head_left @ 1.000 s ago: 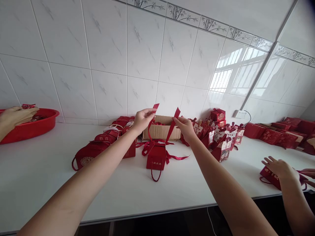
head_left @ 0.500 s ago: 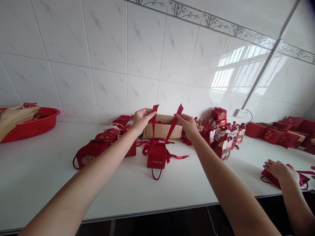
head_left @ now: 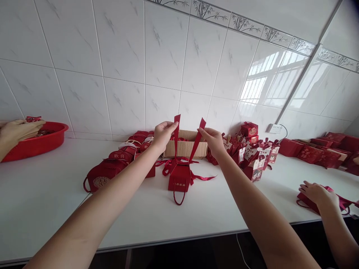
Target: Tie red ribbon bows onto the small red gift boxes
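Observation:
A small red gift box (head_left: 179,175) with gold lettering stands on the white table in front of me, its rope handle hanging down the near side. My left hand (head_left: 165,135) pinches one upright end of red ribbon (head_left: 176,138) above the box. Between thumb and fingers of my right hand (head_left: 213,141) is the other ribbon end (head_left: 197,144). Both ends rise from the box top and spread into a V. More ribbon trails on the table on either side of the box.
Behind the box stands an open cardboard carton (head_left: 185,148). Red gift boxes (head_left: 105,173) crowd the left, and tagged ones (head_left: 254,164) the right. Another person's hand (head_left: 21,130) is over a red basin (head_left: 53,140). At far right, a co-worker's hand (head_left: 319,194) rests on a red box.
The ribbon end in my left hand has risen slightly, and the right ribbon end has shifted a little left. At right, the co-worker's hand has moved slightly left.

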Tool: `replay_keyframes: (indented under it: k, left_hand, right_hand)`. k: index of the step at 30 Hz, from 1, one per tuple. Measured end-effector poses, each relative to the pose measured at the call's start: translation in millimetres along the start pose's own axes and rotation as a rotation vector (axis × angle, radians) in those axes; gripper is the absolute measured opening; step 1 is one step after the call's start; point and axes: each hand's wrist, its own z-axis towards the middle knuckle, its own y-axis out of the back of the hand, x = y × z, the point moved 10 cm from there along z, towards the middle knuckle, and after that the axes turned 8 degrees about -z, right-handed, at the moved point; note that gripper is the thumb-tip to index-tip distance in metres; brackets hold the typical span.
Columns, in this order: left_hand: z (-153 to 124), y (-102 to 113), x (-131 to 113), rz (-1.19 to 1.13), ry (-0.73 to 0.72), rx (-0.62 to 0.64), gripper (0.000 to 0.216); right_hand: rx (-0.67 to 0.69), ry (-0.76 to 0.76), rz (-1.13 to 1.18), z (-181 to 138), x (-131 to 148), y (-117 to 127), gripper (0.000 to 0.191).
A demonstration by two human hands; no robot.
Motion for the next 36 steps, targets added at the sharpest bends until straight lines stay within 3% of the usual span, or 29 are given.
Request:
replay_keyframes:
  k: [18,36]
  left_hand:
    - [-9,-5,-4,0.049,-0.021,0.01,0.028]
    - [-11,-3,-1,0.073,-0.025,0.022,0.023]
  right_hand:
    - [0.02,0.002,-0.031,-7,14,-1,0.03]
    - [-0.005,0.029,-0.063,-3,7,6,0.034]
